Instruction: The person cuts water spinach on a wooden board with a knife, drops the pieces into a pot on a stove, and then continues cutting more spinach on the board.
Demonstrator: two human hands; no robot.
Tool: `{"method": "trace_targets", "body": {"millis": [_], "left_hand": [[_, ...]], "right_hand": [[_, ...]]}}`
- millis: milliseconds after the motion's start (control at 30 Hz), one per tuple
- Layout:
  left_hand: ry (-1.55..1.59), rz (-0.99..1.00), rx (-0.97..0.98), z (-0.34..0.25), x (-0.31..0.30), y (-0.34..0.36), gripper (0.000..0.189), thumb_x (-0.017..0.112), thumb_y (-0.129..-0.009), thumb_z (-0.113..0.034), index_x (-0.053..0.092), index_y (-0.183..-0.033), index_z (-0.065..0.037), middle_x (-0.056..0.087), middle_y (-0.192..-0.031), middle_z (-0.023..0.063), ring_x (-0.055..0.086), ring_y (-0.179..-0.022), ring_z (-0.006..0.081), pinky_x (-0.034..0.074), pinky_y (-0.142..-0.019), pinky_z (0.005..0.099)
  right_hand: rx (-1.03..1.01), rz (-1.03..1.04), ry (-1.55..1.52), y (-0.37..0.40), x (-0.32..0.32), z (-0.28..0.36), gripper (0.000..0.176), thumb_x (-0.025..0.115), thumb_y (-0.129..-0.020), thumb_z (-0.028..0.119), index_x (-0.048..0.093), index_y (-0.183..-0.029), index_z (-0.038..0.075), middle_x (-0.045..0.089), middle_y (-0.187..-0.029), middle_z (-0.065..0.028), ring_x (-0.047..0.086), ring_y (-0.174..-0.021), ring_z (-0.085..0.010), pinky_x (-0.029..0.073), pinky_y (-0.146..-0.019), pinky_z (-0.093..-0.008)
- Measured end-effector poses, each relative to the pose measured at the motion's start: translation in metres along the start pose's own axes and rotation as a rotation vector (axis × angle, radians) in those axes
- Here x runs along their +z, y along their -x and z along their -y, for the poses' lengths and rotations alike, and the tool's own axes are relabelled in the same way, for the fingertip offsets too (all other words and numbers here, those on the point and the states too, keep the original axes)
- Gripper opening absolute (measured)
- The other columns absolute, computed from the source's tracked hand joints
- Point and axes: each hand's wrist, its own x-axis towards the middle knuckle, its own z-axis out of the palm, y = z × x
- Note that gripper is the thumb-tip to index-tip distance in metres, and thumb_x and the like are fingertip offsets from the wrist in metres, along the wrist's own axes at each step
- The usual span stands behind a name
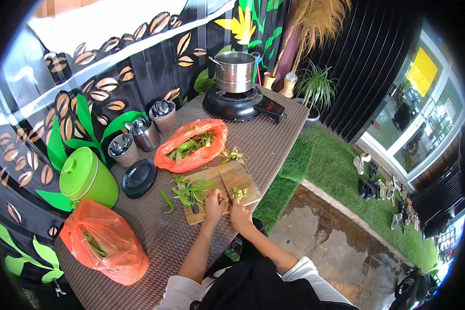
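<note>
The brown woven-patterned surface (pixel 157 222) carries a wooden cutting board (pixel 250 182), where my forearms converge. My left hand (pixel 215 204) curls, fingers together, beside leafy greens (pixel 190 192). My right hand (pixel 239 216) has its fingers clamped on the knife (pixel 226 184), over the board, its long axis running away from me, tip slightly left.

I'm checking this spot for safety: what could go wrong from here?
The knife in the right hand is very close to the curled fingers of the left hand, so a slip might nick them. The cutting board sits by the table edge, and the chopped pieces near that side could fall off. The pot stands on the stove with its handles sticking out, so a bump could perhaps tip it.
</note>
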Motion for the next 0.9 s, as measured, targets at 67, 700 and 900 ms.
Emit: {"method": "trace_targets", "body": {"millis": [67,700,900], "left_hand": [[-0.023,0.011,0.027,0.008,0.002,0.000,0.024,0.065,-0.072,0.013,0.046,-0.079,-0.001,0.059,-0.078,0.0114,0.063,-0.071,0.0191,0.048,-0.061,0.0293],[-0.007,-0.009,-0.052,-0.008,0.004,-0.003,0.020,0.060,-0.071,0.015,0.052,-0.081,0.000,0.063,-0.071,0.0093,0.065,-0.066,0.0166,0.051,-0.060,0.0272],[-0.094,-0.073,0.033,-0.006,0.005,-0.001,0.020,0.062,-0.068,0.014,0.052,-0.077,-0.001,0.061,-0.068,0.0090,0.063,-0.064,0.0183,0.050,-0.059,0.0284]], "right_hand": [[-0.061,-0.062,-0.017,-0.008,0.004,-0.003,0.030,0.049,-0.091,0.020,0.040,-0.108,-0.003,0.063,-0.083,-0.0300,0.064,-0.082,-0.0454,0.052,-0.071,-0.0539],[-0.037,0.055,0.019,0.009,-0.015,0.006,0.030,0.049,-0.089,0.013,0.036,-0.113,-0.001,0.063,-0.097,-0.0295,0.066,-0.087,-0.0406,0.053,-0.074,-0.0492],[0.011,0.017,0.039,0.005,-0.002,0.012,0.031,0.047,-0.089,0.013,0.038,-0.116,-0.001,0.066,-0.086,-0.0257,0.066,-0.084,-0.0400,0.054,-0.074,-0.0484]]}}
